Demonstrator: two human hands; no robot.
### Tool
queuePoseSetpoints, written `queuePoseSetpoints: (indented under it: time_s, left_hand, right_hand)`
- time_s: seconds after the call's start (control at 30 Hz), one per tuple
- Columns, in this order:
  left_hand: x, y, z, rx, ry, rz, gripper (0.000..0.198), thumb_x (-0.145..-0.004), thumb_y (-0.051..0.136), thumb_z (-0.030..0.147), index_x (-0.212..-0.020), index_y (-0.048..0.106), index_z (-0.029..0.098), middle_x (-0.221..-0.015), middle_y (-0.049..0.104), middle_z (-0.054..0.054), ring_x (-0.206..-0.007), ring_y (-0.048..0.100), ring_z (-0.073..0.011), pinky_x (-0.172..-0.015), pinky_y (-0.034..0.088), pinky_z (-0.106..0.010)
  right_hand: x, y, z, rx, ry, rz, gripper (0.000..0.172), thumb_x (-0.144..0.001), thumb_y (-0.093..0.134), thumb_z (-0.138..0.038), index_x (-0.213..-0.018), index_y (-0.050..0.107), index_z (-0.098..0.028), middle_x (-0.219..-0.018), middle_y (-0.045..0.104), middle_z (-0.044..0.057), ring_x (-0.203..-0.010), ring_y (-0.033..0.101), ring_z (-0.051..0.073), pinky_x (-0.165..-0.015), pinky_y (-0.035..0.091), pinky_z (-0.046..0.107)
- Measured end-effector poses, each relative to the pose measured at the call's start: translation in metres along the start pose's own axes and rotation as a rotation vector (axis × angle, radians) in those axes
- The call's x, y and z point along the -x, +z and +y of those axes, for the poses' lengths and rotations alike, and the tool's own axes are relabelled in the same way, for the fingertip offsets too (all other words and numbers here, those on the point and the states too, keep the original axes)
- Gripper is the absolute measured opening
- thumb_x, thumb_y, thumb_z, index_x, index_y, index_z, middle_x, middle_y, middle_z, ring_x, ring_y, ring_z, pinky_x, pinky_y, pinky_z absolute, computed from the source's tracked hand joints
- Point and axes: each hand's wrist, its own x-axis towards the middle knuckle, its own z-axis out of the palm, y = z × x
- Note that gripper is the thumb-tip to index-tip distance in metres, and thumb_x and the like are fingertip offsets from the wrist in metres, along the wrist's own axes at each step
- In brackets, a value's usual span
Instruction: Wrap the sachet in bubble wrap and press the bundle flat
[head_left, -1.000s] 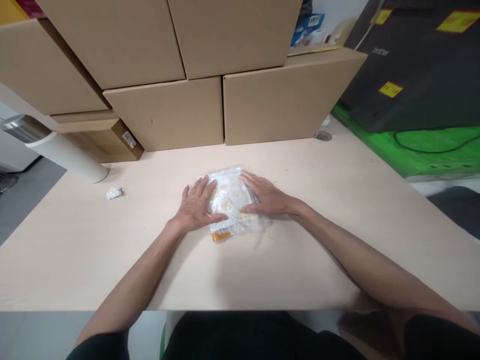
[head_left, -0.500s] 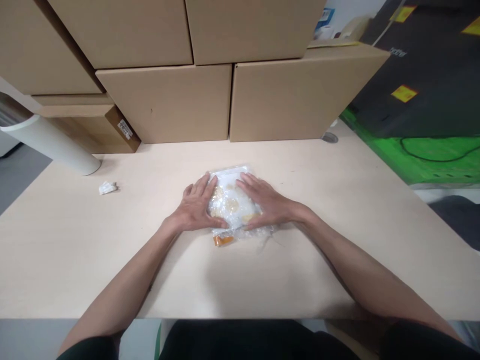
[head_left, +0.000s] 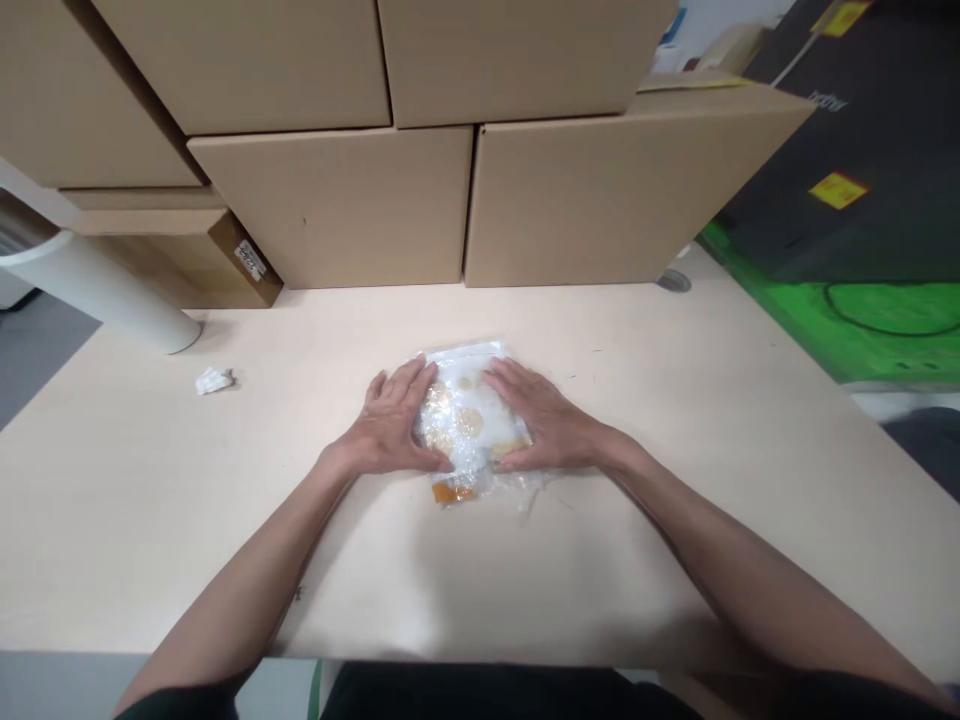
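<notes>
A flat white package with yellowish round prints [head_left: 474, 415], wrapped in shiny clear plastic, lies on the table between my hands. My left hand [head_left: 394, 420] rests along its left side, fingers stretched out and the thumb apart near the lower edge. Along the right side lies my right hand [head_left: 544, 415], its fingers spread over the wrap and its thumb near the lower right corner. Loose crinkled film and an orange patch [head_left: 454, 493] stick out at the near edge. My fingers partly cover both sides of the package.
Stacked cardboard boxes [head_left: 330, 210] line the back of the table [head_left: 187, 520]. At the left stands a white tube [head_left: 112, 290], with a crumpled white scrap [head_left: 214, 380] near it. A small grey round object [head_left: 673, 281] sits at the back right. Beyond the right edge is a dark box [head_left: 847, 150].
The view has shifted slightly. My hands have slid a little outward over the plastic, baring more of the package's top. The package stays flat between them.
</notes>
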Motion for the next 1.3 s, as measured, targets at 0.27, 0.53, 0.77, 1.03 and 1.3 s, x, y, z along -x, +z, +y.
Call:
queuePoseSetpoints:
  time_s: [0.27, 0.53, 0.77, 1.03, 1.3]
  left_hand:
    - [0.001, -0.001, -0.007, 0.097, 0.048, -0.008, 0.138, -0.064, 0.071, 0.077, -0.159, -0.010, 0.017, -0.166, -0.006, -0.020, -0.154, -0.006, -0.0352, -0.120, -0.008, -0.060]
    - [0.008, 0.011, 0.013, 0.055, 0.015, 0.184, 0.098, -0.084, 0.055, 0.073, -0.160, 0.013, 0.026, -0.167, -0.003, -0.014, -0.153, -0.007, -0.0377, -0.117, -0.005, -0.066]
    - [0.004, 0.011, 0.014, -0.043, 0.008, 0.157, 0.089, -0.084, 0.058, 0.069, -0.157, 0.025, 0.030, -0.167, 0.013, -0.012, -0.153, 0.006, -0.0376, -0.117, 0.001, -0.067]
    - [0.013, 0.011, 0.020, 0.004, 0.065, 0.240, 0.083, -0.090, 0.043, 0.072, -0.159, 0.018, 0.033, -0.168, -0.005, -0.009, -0.153, -0.009, -0.0388, -0.116, -0.003, -0.068]
    - [0.016, 0.017, 0.037, -0.117, 0.122, 0.162, 0.097, -0.081, 0.053, 0.077, -0.159, 0.022, 0.028, -0.168, 0.005, -0.014, -0.152, -0.002, -0.0439, -0.115, -0.001, -0.071]
  right_hand:
    - [-0.001, 0.009, -0.004, 0.029, 0.080, 0.040, 0.124, -0.068, 0.063, -0.082, -0.161, 0.010, -0.021, -0.168, 0.005, 0.016, -0.153, -0.002, 0.039, -0.121, 0.008, 0.061]
    - [0.005, 0.017, -0.027, 0.061, 0.169, 0.102, 0.114, -0.076, 0.054, -0.082, -0.161, 0.008, -0.022, -0.168, 0.005, 0.014, -0.154, -0.003, 0.035, -0.120, 0.000, 0.061]
    - [0.009, 0.026, -0.033, -0.052, 0.183, 0.186, 0.103, -0.076, 0.058, -0.078, -0.159, 0.025, -0.025, -0.167, 0.014, 0.011, -0.154, 0.004, 0.034, -0.121, 0.003, 0.059]
    - [0.014, 0.014, -0.001, -0.806, 0.353, 0.731, 0.063, -0.079, 0.066, -0.065, -0.123, 0.066, -0.020, -0.135, 0.062, 0.013, -0.123, 0.058, 0.029, -0.107, 0.043, 0.045]
    - [0.013, 0.013, -0.003, -1.062, 0.401, 0.715, 0.049, -0.066, 0.079, -0.048, -0.105, 0.070, -0.019, -0.099, 0.073, 0.008, -0.092, 0.067, 0.023, -0.087, 0.051, 0.041]
